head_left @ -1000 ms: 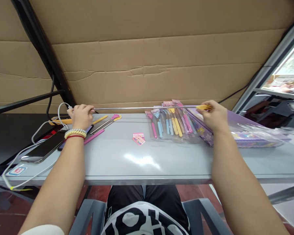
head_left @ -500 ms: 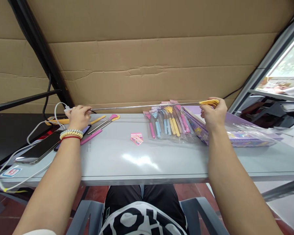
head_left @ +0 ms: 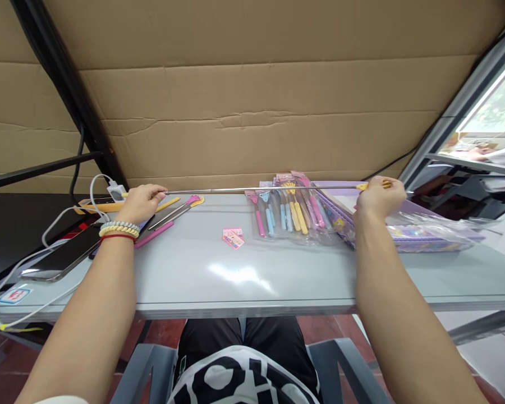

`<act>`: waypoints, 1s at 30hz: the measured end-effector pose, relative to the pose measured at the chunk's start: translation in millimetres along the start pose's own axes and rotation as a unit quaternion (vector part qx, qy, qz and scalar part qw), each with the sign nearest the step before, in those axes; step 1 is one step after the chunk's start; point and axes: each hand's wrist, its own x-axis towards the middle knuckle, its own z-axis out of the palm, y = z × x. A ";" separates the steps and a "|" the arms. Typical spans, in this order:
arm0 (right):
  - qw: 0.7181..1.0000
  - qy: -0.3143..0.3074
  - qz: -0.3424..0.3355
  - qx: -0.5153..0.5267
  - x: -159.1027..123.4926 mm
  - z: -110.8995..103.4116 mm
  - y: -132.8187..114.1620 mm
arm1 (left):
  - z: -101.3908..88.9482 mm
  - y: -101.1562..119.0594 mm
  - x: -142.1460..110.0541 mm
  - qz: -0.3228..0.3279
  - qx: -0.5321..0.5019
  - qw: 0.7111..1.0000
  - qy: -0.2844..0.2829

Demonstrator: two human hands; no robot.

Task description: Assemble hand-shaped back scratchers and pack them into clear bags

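Observation:
A telescopic back scratcher (head_left: 256, 190) is stretched out level above the desk, its thin metal rod running between my two hands. My left hand (head_left: 141, 203) is closed around its left end, with a bit of yellow showing behind the fist. At the other end, my right hand (head_left: 380, 197) wraps around the yellow claw head, which is mostly hidden by the fingers. Beneath the rod lie several bagged back scratchers (head_left: 292, 210) with pink, blue and yellow handles. Loose back scratchers (head_left: 172, 217) rest beside my left hand.
Two small pink cards (head_left: 233, 238) lie mid-desk. On the right is a purple patterned box (head_left: 433, 242) with clear plastic wrap over it. A phone (head_left: 63, 255) and white cables (head_left: 14, 269) occupy the left. Cardboard (head_left: 252, 140) stands behind the desk.
Both hands have shifted right with the back scratcher, and the right hand is slightly lower. My right fingers now cover more of the yellow claw head.

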 end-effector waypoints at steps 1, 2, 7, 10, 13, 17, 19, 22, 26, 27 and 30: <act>0.999 0.023 0.037 -0.002 -0.6 -1.8 -3.5 | -1.7 -1.0 -0.4 0.002 -0.009 1.000 -0.005; 0.996 0.048 0.071 -0.002 -1.1 -3.4 -7.2 | -3.5 -1.5 -0.9 0.002 -0.015 1.000 -0.011; 0.997 -0.033 0.069 -0.022 -17.8 1.1 -23.0 | -3.9 24.8 -4.0 0.029 -0.009 0.999 -0.036; 0.986 -0.163 0.011 -0.010 -56.5 12.1 -38.8 | 9.7 73.9 -11.4 0.112 0.028 0.991 -0.064; 0.935 -0.316 -0.157 0.020 -110.1 17.5 -60.8 | 25.6 126.2 -24.3 0.170 0.072 0.981 -0.054; 0.877 -0.399 -0.262 0.053 -160.3 11.3 -80.5 | 35.4 160.7 -41.6 0.197 0.061 0.978 -0.036; 0.856 -0.433 -0.275 0.061 -168.6 7.8 -81.9 | 36.8 162.9 -46.2 0.201 0.054 0.977 -0.038; 0.839 -0.466 -0.274 0.063 -168.7 6.6 -78.1 | 38.9 158.5 -46.6 0.203 0.041 0.977 -0.048; 0.814 -0.513 -0.265 0.059 -166.1 9.6 -73.5 | 41.3 150.8 -41.7 0.217 0.017 0.974 -0.063; 0.806 -0.525 -0.266 0.063 -165.4 10.2 -72.9 | 41.4 149.5 -40.7 0.221 0.012 0.973 -0.067; 0.786 -0.542 -0.290 0.071 -161.6 11.4 -70.5 | 40.8 147.6 -39.8 0.234 0.008 0.969 -0.074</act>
